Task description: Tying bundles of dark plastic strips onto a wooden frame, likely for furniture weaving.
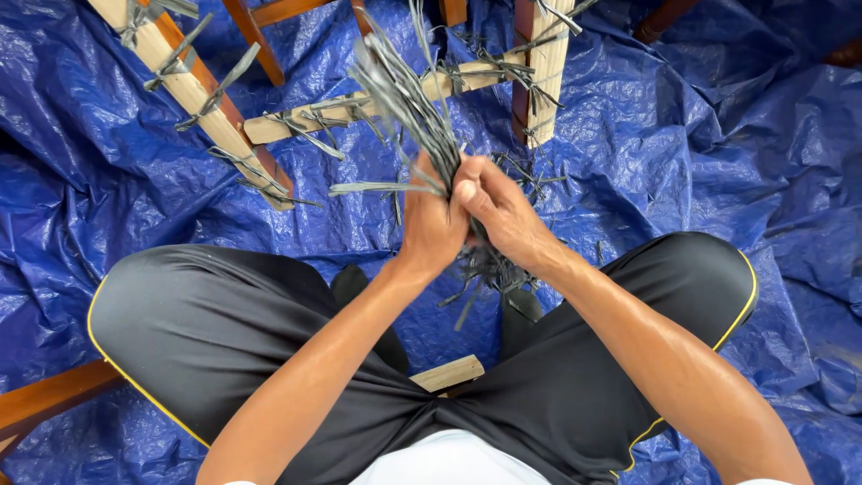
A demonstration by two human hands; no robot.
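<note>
Now both hands, left hand [431, 224] and right hand [503, 216], clenched around grey strip bundle [409, 99] between them.

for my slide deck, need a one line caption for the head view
Both hands, left hand and right hand, grip a bundle of grey strips above blue tarp.

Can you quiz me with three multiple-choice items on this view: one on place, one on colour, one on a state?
1. Where does the bundle of grey strips sit?
A. Between both hands
B. Flat on the tarp
C. On a knee

2. What colour is the tarp?
A. Green
B. Blue
C. White

3. How do the left hand and right hand stand?
A. Both open, off the strips
B. Only one grips
C. Both closed on the bundle

Answers: 1 A, the strips rise from between the hands. 2 B, blue sheeting lies under the wooden frame. 3 C, fingers of both hands wrap the strips.
</note>
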